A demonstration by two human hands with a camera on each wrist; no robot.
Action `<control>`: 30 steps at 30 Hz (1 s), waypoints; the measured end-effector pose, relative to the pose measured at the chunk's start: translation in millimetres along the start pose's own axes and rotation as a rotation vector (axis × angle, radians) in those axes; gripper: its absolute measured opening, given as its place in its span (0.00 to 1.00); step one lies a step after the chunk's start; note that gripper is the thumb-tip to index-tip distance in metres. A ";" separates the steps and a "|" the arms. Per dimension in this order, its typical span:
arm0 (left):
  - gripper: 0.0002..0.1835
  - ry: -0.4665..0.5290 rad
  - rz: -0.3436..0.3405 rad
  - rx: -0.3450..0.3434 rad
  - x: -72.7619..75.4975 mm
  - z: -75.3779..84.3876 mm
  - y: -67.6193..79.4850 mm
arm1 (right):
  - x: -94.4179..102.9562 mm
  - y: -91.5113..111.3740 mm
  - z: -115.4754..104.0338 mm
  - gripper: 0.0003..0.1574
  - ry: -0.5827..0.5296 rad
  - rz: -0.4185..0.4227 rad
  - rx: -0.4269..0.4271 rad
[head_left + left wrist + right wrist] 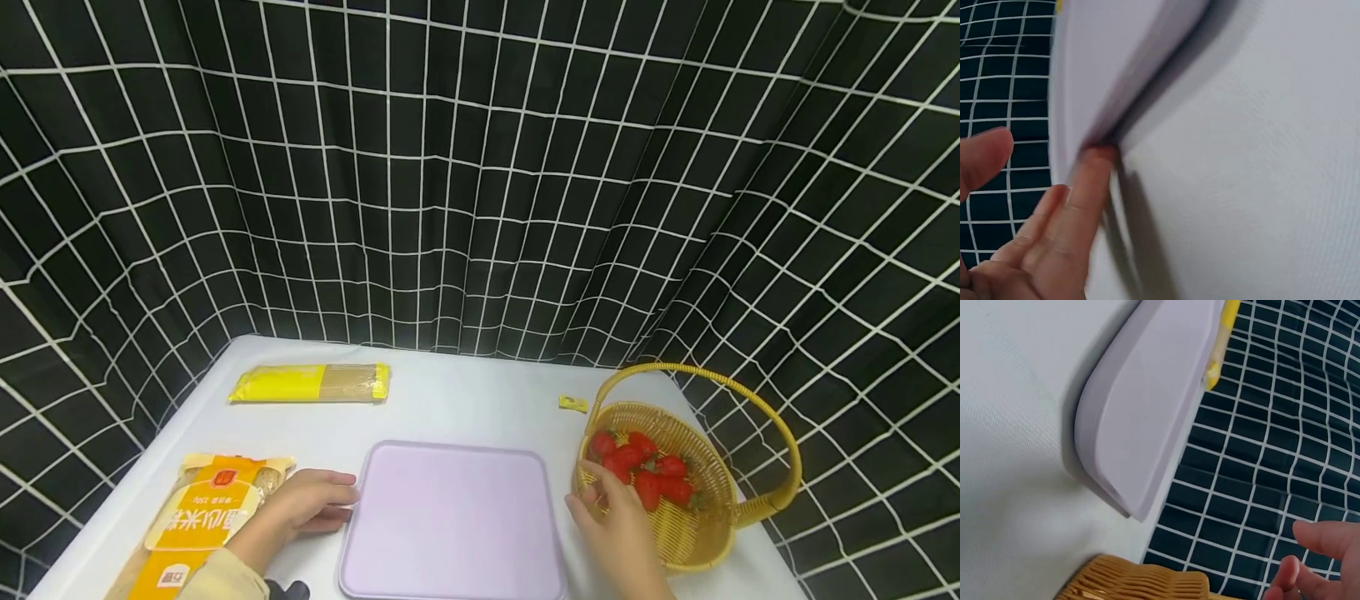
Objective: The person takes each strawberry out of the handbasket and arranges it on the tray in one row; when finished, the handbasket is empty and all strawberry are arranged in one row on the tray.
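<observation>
A pale purple slab (453, 521), rectangular with rounded corners and a thin rim, lies at the front middle of the table; I cannot tell whether it is a tray or a lid. My left hand (311, 504) is at its left side. In the left wrist view, fingertips (1099, 155) touch the slab's edge while the thumb stays apart. My right hand (618, 525) hovers between the slab and a wicker basket (712, 542), with nothing in its loosely bent fingers. Several strawberries (628, 454) lie in the basket, partly behind that hand.
An orange-and-clear noodle packet (202, 517) lies on the left, beside my left forearm. Farther back is a yellow packet of thin noodles (315, 383). A small yellow sachet (573, 403) lies near the basket, whose handle (697, 372) arches upward. Gridded black curtains (480, 167) surround the table.
</observation>
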State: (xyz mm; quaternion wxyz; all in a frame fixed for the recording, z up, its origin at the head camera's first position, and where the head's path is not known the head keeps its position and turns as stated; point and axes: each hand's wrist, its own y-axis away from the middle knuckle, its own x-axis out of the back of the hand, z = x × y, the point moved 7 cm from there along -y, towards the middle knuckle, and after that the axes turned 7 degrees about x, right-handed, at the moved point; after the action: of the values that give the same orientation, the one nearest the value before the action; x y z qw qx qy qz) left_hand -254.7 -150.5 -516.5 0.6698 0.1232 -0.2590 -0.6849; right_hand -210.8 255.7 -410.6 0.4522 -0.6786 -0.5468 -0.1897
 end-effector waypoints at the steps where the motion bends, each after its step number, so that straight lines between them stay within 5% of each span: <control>1: 0.25 -0.003 0.005 -0.004 0.4 -0.6 -1.5 | -1.0 0.8 0.8 0.28 -0.001 0.000 -0.010; 12: 0.21 -0.032 0.009 0.005 -7.1 -5.7 -23.5 | 19.1 -5.0 4.8 0.13 0.002 0.024 -0.001; 15: 0.21 -0.008 0.018 0.014 -4.1 -7.3 -23.7 | 40.0 -12.8 18.5 0.13 0.022 -0.053 -0.058; 21: 0.23 0.018 0.012 0.036 1.9 -12.0 -26.0 | 74.2 -40.3 75.5 0.31 0.023 -0.304 -0.232; 30: 0.23 0.016 0.012 0.035 9.6 -17.4 -28.7 | 58.2 -66.5 130.4 0.23 -0.255 -0.442 -0.369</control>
State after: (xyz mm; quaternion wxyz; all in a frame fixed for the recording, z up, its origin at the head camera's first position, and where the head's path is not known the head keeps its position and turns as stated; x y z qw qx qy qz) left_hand -271.0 -164.1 -544.2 0.6737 0.1389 -0.2663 -0.6752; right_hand -283.2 395.6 -407.5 0.1969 -0.6324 -0.6897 -0.2927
